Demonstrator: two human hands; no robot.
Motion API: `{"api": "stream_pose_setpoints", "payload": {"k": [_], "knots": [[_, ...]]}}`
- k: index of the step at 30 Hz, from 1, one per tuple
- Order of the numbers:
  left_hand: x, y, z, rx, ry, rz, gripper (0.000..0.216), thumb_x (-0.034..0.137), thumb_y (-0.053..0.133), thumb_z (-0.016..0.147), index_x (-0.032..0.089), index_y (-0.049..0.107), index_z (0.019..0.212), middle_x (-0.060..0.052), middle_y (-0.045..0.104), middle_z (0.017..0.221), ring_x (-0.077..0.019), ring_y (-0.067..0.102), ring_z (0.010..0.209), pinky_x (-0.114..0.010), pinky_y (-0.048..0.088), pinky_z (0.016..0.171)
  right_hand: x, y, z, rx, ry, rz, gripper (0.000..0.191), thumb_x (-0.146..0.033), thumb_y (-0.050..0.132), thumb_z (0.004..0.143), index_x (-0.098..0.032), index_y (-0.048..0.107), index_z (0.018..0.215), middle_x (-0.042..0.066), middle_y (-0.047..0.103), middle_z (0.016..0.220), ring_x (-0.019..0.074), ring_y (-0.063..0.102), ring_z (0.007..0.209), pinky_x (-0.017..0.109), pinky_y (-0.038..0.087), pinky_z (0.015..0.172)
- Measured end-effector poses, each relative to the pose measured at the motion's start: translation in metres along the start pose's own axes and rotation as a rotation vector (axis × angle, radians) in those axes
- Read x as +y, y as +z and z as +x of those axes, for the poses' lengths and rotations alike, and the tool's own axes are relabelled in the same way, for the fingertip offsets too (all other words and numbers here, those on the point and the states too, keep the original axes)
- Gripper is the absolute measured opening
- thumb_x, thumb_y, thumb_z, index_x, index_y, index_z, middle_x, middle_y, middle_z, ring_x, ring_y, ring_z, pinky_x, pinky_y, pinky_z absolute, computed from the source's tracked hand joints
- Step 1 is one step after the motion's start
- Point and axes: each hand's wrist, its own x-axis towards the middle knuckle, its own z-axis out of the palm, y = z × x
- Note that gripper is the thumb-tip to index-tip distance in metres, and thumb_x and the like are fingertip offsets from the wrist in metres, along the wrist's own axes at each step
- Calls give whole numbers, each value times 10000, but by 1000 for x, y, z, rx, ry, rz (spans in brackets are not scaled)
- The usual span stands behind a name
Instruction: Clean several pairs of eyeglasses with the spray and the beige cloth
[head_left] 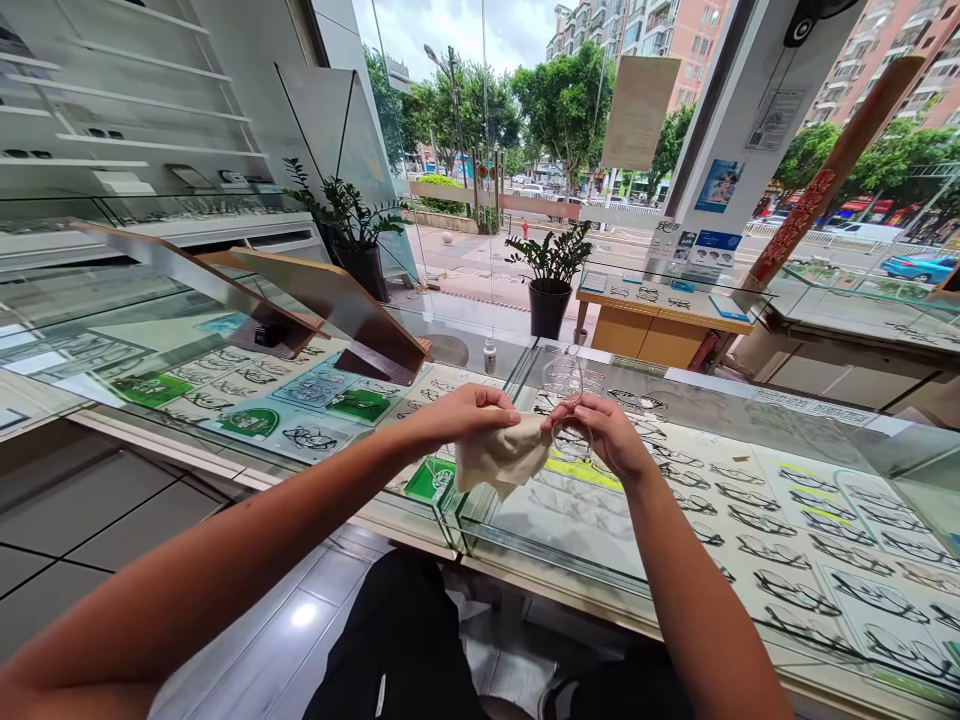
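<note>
My left hand (480,412) pinches a cream-coloured cloth (501,460), which hangs down in loose folds over the joint between two glass display cases. A pair of thin-rimmed eyeglasses (564,375) is gripped by my right hand (600,428), with one round lens above the fingers and the other below. The cloth's right edge reaches the fingers of my right hand by the frame. Whether the cloth touches a lens is hard to make out. Both hands are above the glass counter top (517,375).
Rows of spectacles (795,590) lie inside the glass cases. A small white bottle (490,355) stands on the counter beyond my hands. Two slanted wooden-edged stands, perhaps mirrors (322,300), are at the left. Behind are potted plants (549,290) and a wooden table (652,325).
</note>
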Motion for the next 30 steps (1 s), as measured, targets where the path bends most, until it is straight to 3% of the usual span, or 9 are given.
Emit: {"api": "stream_pose_setpoints", "payload": {"k": [5,15,19,23,27,30], "knots": [[-3,-12,-6,-10,2,-9,490,594,869,709,165,661,826,17,611,693,-100,512,574,-202,304,501,-8,-1,-2,61,-6,3,287,-468,766,900,-188,810,947,95,811,944,262,751,928,437,566,972],[-19,-24,-14,-28,161,-91,480,504,911,726,177,572,817,26,609,719,-105,529,626,-210,368,563,-12,-4,-4,126,-17,31,252,-447,751,908,-209,820,953,81,813,940,267,768,946,416,562,954],[-35,-23,-15,32,271,-79,474,485,891,769,179,529,784,3,634,780,-121,562,685,-223,395,599,-12,-4,-3,139,-11,26,291,-487,759,893,-207,811,951,88,807,941,279,760,960,443,556,974],[-49,-17,-20,11,345,-66,474,451,853,825,184,467,763,-9,643,851,-119,557,748,-234,421,666,-12,-3,-3,143,0,30,311,-506,771,881,-203,810,941,92,803,935,281,755,966,456,555,986],[-48,-15,-24,-33,324,-54,472,445,860,813,199,457,823,47,543,801,-100,490,703,-214,384,637,-12,-1,-4,139,-1,41,296,-490,771,882,-203,823,933,89,805,931,276,762,966,435,563,973],[-38,-12,-21,-153,214,-69,486,505,859,791,212,563,1042,48,585,799,-118,516,689,-218,376,622,-12,2,-4,120,4,43,290,-480,767,885,-200,829,927,96,812,927,271,763,966,421,567,967]]}}
